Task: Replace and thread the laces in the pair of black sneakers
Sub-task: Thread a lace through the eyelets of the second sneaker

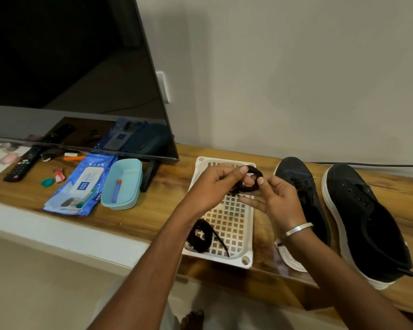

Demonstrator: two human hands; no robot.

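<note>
Both hands are pinching a coiled black lace (pixel 247 184) above the white tray (pixel 231 225): left hand (pixel 215 184) gripping, right hand (pixel 277 198) seemingly thumb-and-forefinger, other fingers spreading.

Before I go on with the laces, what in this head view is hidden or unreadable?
- Coiled lace in the hands: its loose end is not visible; left hand and right hand cover parts.
- Left sneaker: the heel is hidden by the right forearm; eyelets are lost in the dark fabric.
- Second lace in the white tray: partly behind the left forearm.
- Remote control: top hidden by the TV; buttons too small.
</note>
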